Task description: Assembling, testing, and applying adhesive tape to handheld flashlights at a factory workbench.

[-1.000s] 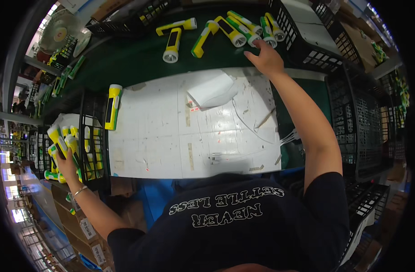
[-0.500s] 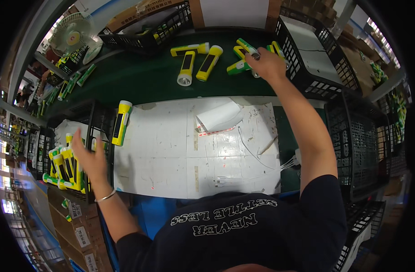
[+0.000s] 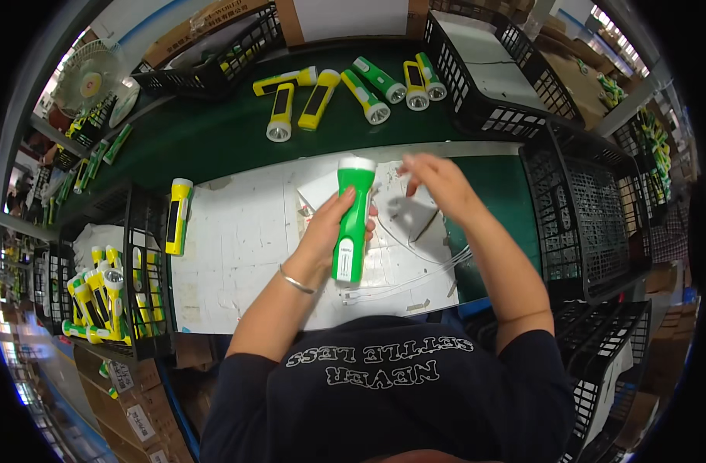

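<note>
My left hand (image 3: pixel 322 230) is wrapped round a green flashlight (image 3: pixel 356 224) with a white head, held upright over the white work board (image 3: pixel 245 255). A small white switch panel shows on its lower body. To its right, my right hand (image 3: pixel 438 185) hovers over the board with its fingers loosely apart, slightly blurred and holding nothing. Beneath and behind the hands lie a white sheet (image 3: pixel 316 185), partly covered, and thin white cables (image 3: pixel 391 287). A yellow flashlight (image 3: pixel 179 216) with a dark panel rests at the board's left edge.
Several yellow and green flashlights (image 3: pixel 318 100) lie on the green surface (image 3: pixel 183 139) beyond the board. At left stands a black basket (image 3: pixel 148 231) full of flashlights. Black crates (image 3: pixel 592 208) stand at right and far right. A fan (image 3: pixel 91 81) is at far left.
My left hand has come from the left basket to the middle and now holds the green flashlight. My right hand has drawn back from the far flashlights. The whole view has shifted.
</note>
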### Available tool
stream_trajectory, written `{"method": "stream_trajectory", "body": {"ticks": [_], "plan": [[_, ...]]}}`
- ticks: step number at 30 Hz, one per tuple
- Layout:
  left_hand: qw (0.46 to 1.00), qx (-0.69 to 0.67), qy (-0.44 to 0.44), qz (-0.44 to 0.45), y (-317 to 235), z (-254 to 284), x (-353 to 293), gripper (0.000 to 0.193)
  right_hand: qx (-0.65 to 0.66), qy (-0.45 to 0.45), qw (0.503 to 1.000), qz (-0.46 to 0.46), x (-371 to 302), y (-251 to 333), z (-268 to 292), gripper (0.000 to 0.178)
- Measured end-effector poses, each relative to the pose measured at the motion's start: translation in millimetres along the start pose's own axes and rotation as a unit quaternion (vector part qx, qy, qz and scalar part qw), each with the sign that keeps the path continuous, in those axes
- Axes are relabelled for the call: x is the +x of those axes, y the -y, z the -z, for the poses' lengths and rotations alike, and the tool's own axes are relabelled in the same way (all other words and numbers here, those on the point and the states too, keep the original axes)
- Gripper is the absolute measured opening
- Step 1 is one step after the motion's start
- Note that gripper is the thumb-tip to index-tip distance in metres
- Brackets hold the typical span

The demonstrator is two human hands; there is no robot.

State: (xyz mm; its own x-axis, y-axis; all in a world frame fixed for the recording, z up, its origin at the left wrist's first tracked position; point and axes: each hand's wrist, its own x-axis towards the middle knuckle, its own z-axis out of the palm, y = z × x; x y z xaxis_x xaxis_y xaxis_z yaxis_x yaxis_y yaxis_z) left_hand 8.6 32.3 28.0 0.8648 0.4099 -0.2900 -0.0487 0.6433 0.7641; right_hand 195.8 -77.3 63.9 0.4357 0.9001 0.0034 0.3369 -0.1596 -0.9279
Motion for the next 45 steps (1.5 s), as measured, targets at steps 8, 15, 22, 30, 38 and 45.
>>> {"method": "stream_trajectory", "body": {"ticks": [8,15,22,30,38,45], "plan": [[0.994,-0.093,-0.027,0.05,22,9,-6,0.043,0.034,0.036,0.999,-0.006,-60,-20,-40,0.025],[0.996,-0.087,-0.021,0.019,19,7,-1,0.037,-0.261,-0.031,0.945,0.193,-74,6,-53,0.013],[0.994,0.067,-0.03,-0.079,23,-7,-11,0.033,-0.397,-0.027,0.868,0.295,-73,14,-65,0.012],[0.991,0.046,-0.073,-0.101,11,13,-10,0.051,-0.277,0.151,0.85,0.421,-110,14,-76,0.018],[0.997,-0.063,0.003,-0.043,25,3,-11,0.03,-0.09,-0.022,0.991,0.094,-60,10,-84,0.038],[0.986,0.147,-0.054,-0.053,14,5,-28,0.038,0.062,-0.053,0.996,0.043,-39,-15,-49,0.038]]}}
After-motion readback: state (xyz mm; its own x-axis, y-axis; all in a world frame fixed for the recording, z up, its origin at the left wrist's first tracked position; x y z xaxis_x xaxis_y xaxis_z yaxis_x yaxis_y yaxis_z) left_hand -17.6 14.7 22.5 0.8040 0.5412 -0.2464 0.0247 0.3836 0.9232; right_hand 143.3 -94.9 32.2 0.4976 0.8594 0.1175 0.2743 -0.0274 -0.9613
